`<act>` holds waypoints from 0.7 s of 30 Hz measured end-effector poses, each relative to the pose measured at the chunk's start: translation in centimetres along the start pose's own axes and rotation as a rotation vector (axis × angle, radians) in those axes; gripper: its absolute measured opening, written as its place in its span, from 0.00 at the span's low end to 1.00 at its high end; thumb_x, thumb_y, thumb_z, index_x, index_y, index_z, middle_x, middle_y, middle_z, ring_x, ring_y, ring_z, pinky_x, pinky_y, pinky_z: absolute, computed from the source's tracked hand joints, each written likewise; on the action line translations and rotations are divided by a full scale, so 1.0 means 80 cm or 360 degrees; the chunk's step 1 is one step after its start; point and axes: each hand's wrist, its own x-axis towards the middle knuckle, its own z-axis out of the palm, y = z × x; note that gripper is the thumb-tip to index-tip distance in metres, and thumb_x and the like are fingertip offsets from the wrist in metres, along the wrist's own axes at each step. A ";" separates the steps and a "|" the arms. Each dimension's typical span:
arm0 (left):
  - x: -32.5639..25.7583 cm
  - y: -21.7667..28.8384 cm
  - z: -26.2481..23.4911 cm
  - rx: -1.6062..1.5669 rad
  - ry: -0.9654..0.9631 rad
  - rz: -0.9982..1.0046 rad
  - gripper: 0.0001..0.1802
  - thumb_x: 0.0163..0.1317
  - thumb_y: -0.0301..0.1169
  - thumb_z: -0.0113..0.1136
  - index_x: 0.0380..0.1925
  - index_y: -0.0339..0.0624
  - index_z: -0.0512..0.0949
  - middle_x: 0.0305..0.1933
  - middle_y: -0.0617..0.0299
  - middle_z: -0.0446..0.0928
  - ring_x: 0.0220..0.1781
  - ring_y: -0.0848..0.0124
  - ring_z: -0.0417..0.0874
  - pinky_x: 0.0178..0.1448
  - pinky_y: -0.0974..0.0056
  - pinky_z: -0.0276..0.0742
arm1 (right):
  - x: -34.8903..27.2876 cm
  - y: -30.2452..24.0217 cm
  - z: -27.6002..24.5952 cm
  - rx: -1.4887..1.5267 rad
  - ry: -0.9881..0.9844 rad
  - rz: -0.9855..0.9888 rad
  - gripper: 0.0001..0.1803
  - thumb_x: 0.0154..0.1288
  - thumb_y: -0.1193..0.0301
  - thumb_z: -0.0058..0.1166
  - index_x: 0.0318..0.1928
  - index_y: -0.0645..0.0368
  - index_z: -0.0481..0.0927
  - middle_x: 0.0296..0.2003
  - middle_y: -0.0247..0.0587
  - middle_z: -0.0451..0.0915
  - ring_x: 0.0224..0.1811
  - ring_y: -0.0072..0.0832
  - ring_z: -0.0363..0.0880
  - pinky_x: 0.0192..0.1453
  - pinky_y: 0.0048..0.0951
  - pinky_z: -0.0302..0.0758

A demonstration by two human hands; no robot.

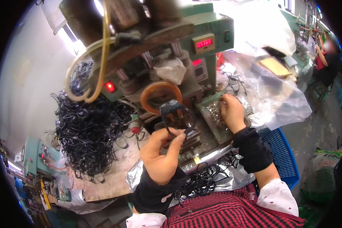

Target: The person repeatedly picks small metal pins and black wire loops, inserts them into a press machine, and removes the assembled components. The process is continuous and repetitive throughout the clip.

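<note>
My left hand is closed, with thumb and fingertips pinching a black strap loop. The loop stands up in front of the green press, and its wider, shiny part is at the top. Over to the right, my right hand reaches into a shallow green tray holding many small shiny metal pieces. Its fingers are curled down at the pieces; whatever lies between the fingertips is too small to make out. Behind the loop, an orange-brown ring sits at the front of the press.
A big heap of black strap loops covers the table's left side. More black loops lie close to my body. A red button sits left of the press. At right are a blue basket and clear plastic sheeting; another person sits far right.
</note>
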 end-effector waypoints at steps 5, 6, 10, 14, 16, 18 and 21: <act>-0.061 -0.035 -0.048 0.0411 0.0366 0.0283 0.13 0.62 0.14 0.56 0.47 0.31 0.74 0.48 0.47 0.81 0.51 0.64 0.83 0.59 0.63 0.75 | -0.018 -0.018 0.001 0.0268 -0.0036 0.0223 0.06 0.66 0.74 0.53 0.42 0.58 0.78 0.30 0.48 0.81 0.34 0.44 0.81 0.38 0.40 0.75; -0.073 -0.045 -0.068 0.0522 0.0621 0.0351 0.13 0.63 0.15 0.55 0.48 0.30 0.74 0.47 0.48 0.81 0.50 0.64 0.83 0.59 0.63 0.75 | -0.026 -0.023 -0.005 0.0441 0.0013 0.0333 0.06 0.68 0.74 0.53 0.43 0.58 0.79 0.31 0.45 0.82 0.33 0.37 0.82 0.38 0.35 0.75; -0.041 -0.047 -0.148 0.0636 0.0938 0.0194 0.11 0.66 0.16 0.54 0.48 0.33 0.75 0.49 0.56 0.80 0.50 0.70 0.79 0.57 0.67 0.73 | -0.045 0.009 -0.023 0.1418 0.0352 0.0857 0.05 0.72 0.76 0.51 0.43 0.62 0.79 0.38 0.29 0.80 0.37 0.15 0.76 0.42 0.19 0.73; 0.003 -0.091 -0.191 0.1467 0.0319 0.0449 0.10 0.58 0.15 0.58 0.38 0.38 0.80 0.50 0.55 0.81 0.50 0.60 0.79 0.56 0.61 0.73 | -0.032 -0.031 0.001 0.1507 0.0171 0.0961 0.06 0.69 0.77 0.56 0.44 0.64 0.80 0.35 0.30 0.81 0.37 0.15 0.77 0.43 0.16 0.72; 0.010 -0.120 -0.197 0.1850 0.0027 0.0420 0.13 0.47 0.14 0.59 0.30 0.44 0.83 0.53 0.55 0.79 0.48 0.53 0.76 0.53 0.57 0.73 | -0.026 -0.048 0.004 0.1645 0.0082 0.0866 0.07 0.67 0.77 0.58 0.44 0.63 0.80 0.34 0.30 0.81 0.36 0.14 0.77 0.42 0.15 0.72; 0.012 -0.169 -0.205 0.2167 -0.0216 0.0336 0.16 0.41 0.15 0.60 0.29 0.47 0.85 0.61 0.54 0.75 0.50 0.51 0.75 0.56 0.58 0.73 | -0.022 -0.062 -0.006 0.1518 0.0000 0.0812 0.06 0.67 0.76 0.58 0.43 0.64 0.81 0.34 0.31 0.81 0.36 0.15 0.77 0.42 0.16 0.72; 0.001 -0.244 -0.238 0.1999 -0.0334 0.0269 0.17 0.41 0.17 0.61 0.31 0.48 0.88 0.69 0.53 0.70 0.51 0.52 0.74 0.57 0.58 0.73 | -0.026 -0.055 -0.017 0.1220 -0.0058 0.0752 0.07 0.67 0.76 0.58 0.43 0.65 0.82 0.33 0.32 0.82 0.36 0.16 0.78 0.42 0.18 0.73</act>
